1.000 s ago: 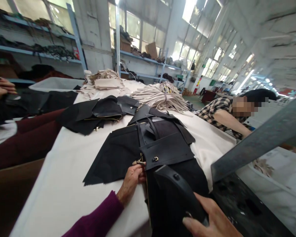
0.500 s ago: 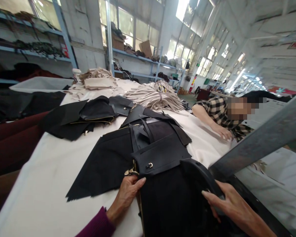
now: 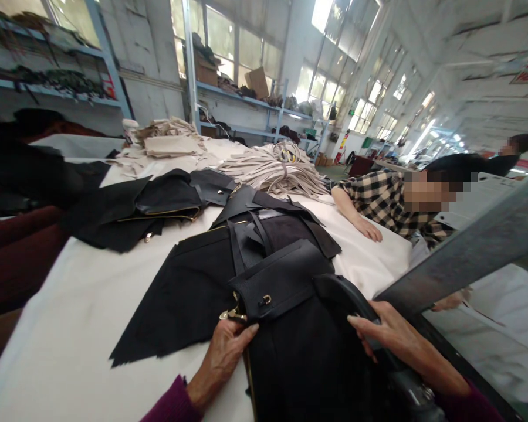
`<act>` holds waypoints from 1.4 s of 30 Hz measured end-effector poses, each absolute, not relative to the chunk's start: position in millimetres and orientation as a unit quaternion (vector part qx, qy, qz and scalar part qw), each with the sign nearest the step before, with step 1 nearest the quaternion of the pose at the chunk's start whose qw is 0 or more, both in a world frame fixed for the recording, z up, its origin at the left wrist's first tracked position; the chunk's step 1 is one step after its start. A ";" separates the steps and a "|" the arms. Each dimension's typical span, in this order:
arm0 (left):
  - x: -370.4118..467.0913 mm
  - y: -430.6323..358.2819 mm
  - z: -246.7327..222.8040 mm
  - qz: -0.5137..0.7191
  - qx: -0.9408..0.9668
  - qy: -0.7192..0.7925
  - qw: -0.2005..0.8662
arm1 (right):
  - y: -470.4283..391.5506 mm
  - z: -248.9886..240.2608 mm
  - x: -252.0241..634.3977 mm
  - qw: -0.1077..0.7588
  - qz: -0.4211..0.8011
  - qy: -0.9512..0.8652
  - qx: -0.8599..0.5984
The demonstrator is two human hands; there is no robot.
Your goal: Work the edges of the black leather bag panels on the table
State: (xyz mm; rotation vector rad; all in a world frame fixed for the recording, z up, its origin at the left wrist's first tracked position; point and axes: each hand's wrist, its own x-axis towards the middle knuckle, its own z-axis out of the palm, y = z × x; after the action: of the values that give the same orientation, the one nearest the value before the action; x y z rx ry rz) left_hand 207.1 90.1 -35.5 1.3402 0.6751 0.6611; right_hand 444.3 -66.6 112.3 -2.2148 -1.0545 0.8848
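1. Table (image 3: 92, 293), draped in white, spreads beneath most of what we describe.
2. At its right side we see a co-worker (image 3: 378, 196) in a checked shirt, bent forward, one forearm on the cloth.
3. Farther back lies a bundle of pale strips (image 3: 268, 173).
4. The black piece (image 3: 299, 357) lies flat on the table's near part, directly before us, with a smooth flap (image 3: 286, 275) across its far end.
5. A dark curved tool (image 3: 345, 292) slants over its right side; we cannot tell whether they touch.
6. Our right hand (image 3: 396, 331) is wrapped around that tool, some fingers hidden.
7. Our left hand (image 3: 222, 354) pinches the black piece's left edge, thumb on top.
8. Gold hardware (image 3: 232, 317) shows just beyond the left fingers.
9. A little gold clasp (image 3: 266, 300) sits on the flap.
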 end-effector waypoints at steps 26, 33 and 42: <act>207.7 86.5 -33.8 0.301 0.595 0.320 0.673 | -41.4 131.2 444.1 0.304 0.279 -0.426 -0.805; 206.9 86.4 -26.9 0.317 0.614 0.289 0.662 | 7.0 110.5 443.9 0.303 0.309 -0.469 -0.770; 207.3 84.1 -28.8 0.347 0.603 0.313 0.647 | 11.0 109.2 449.3 0.311 0.327 -0.421 -0.787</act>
State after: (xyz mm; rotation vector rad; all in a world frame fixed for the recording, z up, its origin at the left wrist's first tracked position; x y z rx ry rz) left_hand 207.3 84.1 -28.8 1.3705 0.7125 0.7892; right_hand 449.3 11.0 109.2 -2.0770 -1.1107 0.8637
